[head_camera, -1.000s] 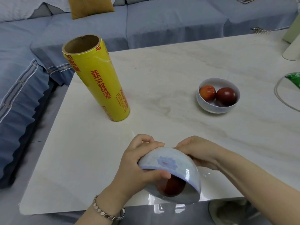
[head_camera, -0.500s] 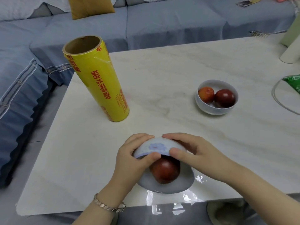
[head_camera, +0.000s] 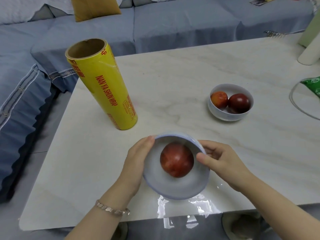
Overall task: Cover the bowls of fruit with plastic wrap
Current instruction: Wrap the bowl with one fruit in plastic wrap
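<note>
A pale blue bowl (head_camera: 174, 189) with one red fruit (head_camera: 177, 159) is held near the table's front edge, its mouth tilted toward me and plastic wrap stretched over it. My left hand (head_camera: 136, 163) cups its left side. My right hand (head_camera: 220, 161) grips the right rim, thumb on the edge. Loose wrap (head_camera: 174, 210) trails shiny below the bowl. A second white bowl (head_camera: 230, 116) with two red fruits (head_camera: 230, 102) sits uncovered at mid-right. The yellow plastic wrap roll (head_camera: 103, 90) stands upright at the left.
The white marble table (head_camera: 173, 75) is bordered by a blue sofa (head_camera: 155, 25) behind and to the left. A white cylinder (head_camera: 310, 52), a green packet (head_camera: 311, 84) and a wire ring (head_camera: 297, 104) lie at the right edge.
The bowl was upside down a second ago; both hands have turned it so its mouth now faces up toward me, and moved it slightly farther onto the table.
</note>
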A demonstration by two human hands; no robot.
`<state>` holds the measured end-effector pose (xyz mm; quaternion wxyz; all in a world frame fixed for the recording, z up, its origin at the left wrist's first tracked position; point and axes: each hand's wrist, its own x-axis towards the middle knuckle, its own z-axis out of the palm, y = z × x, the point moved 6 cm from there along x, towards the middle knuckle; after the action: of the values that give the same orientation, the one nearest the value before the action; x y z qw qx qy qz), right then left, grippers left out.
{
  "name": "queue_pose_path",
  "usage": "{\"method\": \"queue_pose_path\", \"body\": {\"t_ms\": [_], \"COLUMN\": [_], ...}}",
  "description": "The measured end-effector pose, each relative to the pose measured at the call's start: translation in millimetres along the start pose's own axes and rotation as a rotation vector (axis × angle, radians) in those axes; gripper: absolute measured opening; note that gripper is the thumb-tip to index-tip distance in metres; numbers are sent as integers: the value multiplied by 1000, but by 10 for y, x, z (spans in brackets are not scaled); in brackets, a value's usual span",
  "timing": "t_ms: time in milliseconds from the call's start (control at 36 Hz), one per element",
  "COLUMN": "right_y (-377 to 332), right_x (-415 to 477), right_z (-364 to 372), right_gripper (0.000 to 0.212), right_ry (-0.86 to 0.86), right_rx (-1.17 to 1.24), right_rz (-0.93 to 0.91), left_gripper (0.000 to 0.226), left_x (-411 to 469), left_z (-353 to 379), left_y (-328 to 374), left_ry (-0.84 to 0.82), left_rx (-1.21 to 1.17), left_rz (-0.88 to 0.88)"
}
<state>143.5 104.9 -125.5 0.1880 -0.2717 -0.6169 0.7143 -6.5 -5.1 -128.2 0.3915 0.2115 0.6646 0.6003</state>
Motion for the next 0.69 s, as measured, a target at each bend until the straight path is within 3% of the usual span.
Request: {"method": "queue_pose_path", "body": {"t_ms": [56, 139, 306, 361, 444, 500, 556, 694], "right_y": [-2, -12, -77, -178, -350, -425, -453, -460], "right_x": [11, 18, 58, 75, 102, 135, 183, 271], "right_z": [-15, 30, 56, 54, 63, 85, 116, 163], "right_gripper": [30, 30, 48, 42, 14, 5, 7, 14], "right_ry": [12, -14, -41, -21, 18, 15, -12, -111], "right_rx": [-20, -58, -182, -267, -366, -432, -512, -646], "right_rz": [-2, 12, 72, 39, -28, -48, -23, 78], "left_gripper": [43, 51, 52, 53, 52, 39, 26, 32], "left_x": [43, 56, 0, -25, -55, -74, -89, -122], "left_z": [-3, 69, 57, 37, 19, 10, 0, -13], "left_y": [33, 59, 17, -17, -5, 15, 37, 60], "left_ry": [-104, -212, -42, 18, 74, 100, 112, 122], "left_rx": [89, 207, 169, 153, 161, 194, 231, 288], "left_rz": [24, 60, 198, 202, 215, 207, 211, 221]}}
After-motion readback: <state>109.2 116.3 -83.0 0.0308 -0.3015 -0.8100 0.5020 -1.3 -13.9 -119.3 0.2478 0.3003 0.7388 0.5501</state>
